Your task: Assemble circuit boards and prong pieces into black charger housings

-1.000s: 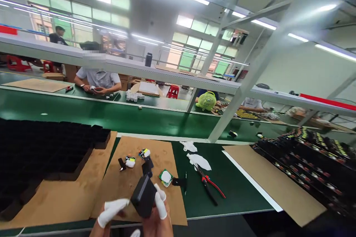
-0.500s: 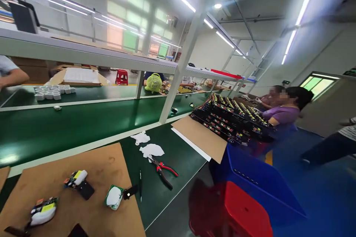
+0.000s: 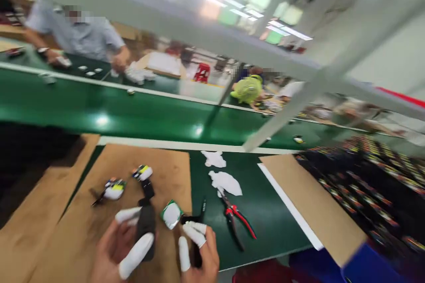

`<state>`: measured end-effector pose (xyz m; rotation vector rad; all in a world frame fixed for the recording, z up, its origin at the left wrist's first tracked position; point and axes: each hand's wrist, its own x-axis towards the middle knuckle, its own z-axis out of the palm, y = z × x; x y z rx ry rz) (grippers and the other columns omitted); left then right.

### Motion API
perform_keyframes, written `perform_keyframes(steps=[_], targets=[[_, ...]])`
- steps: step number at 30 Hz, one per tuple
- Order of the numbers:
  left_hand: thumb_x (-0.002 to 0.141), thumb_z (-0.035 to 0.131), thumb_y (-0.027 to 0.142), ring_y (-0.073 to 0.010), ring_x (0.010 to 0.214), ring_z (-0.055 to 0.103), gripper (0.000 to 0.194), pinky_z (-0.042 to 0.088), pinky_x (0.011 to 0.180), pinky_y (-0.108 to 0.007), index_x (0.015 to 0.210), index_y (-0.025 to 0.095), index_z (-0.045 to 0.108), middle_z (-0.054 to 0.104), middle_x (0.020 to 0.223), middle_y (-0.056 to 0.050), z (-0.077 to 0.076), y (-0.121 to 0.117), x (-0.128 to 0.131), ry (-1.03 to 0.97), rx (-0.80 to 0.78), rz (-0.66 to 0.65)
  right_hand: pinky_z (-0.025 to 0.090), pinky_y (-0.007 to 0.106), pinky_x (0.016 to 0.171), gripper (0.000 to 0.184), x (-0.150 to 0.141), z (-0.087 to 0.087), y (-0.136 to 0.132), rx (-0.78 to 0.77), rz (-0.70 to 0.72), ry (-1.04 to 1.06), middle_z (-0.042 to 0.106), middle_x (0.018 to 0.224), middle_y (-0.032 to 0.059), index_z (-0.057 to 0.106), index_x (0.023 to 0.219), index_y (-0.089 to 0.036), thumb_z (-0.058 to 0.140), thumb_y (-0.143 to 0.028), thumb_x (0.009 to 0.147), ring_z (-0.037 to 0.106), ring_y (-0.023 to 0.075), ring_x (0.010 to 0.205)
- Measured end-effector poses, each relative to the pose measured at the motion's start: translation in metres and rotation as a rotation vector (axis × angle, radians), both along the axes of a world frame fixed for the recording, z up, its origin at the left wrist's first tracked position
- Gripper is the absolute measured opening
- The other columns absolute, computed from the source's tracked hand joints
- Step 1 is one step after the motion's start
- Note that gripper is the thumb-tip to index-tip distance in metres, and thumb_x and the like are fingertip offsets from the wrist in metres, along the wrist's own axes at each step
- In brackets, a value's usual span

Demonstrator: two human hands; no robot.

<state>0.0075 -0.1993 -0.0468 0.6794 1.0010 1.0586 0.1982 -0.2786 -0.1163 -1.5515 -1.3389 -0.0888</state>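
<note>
My left hand (image 3: 124, 247) is closed around a black plastic case (image 3: 146, 232), with white finger covers on its thumb and finger. To its right, my right hand (image 3: 201, 250) hovers low over the cardboard edge, its white-covered thumb and fingers apart. A dark patch shows between them, too blurred to name. Just beyond those fingertips lies a small green circuit board (image 3: 171, 214) with a white pad, a black part (image 3: 191, 219) beside it. Two small board assemblies, one (image 3: 113, 189) with a yellow label and another (image 3: 142, 172) with a black piece, rest on the cardboard mat (image 3: 166, 163).
Red-handled pliers (image 3: 234, 216), a black pen (image 3: 203, 207) and crumpled white cloths (image 3: 227, 183) lie on the green bench. Stacked black trays of parts (image 3: 375, 185) stand at right, by a cardboard sheet (image 3: 318, 203). Behind a metal post (image 3: 279, 110), a co-worker (image 3: 79, 35) handles white pieces.
The view has swung left and down, smeared by motion. Both my hands have come into view from below, the left one with the black case. A co-worker across the bench now shows more fully.
</note>
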Motion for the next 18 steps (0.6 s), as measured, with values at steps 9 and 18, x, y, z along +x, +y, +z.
perform_keyframes(steps=[9, 18], targets=[[0.066, 0.109, 0.038, -0.0337, 0.099, 0.089, 0.057, 0.076, 0.091, -0.042, 0.109, 0.021, 0.076, 0.089, 0.110, -0.013, 0.039, 0.010, 0.017, -0.001, 0.057, 0.047, 0.059, 0.044, 0.094, 0.022, 0.010, 0.010, 0.012, 0.001, 0.126, -0.138, 0.080, 0.115, 0.0093, 0.082, 0.122, -0.026, 0.073, -0.015, 0.105, 0.073, 0.0288, 0.107], [0.057, 0.113, 0.038, -0.0283, 0.085, 0.087, 0.064, 0.075, 0.076, -0.035, 0.106, 0.019, 0.077, 0.088, 0.101, -0.010, 0.038, 0.020, -0.006, 0.008, 0.014, 0.024, 0.056, 0.043, 0.096, 0.018, 0.007, 0.008, 0.011, -0.062, 0.037, -0.104, 0.080, 0.115, 0.0086, 0.083, 0.121, -0.025, 0.076, -0.019, 0.106, 0.074, 0.0276, 0.106]])
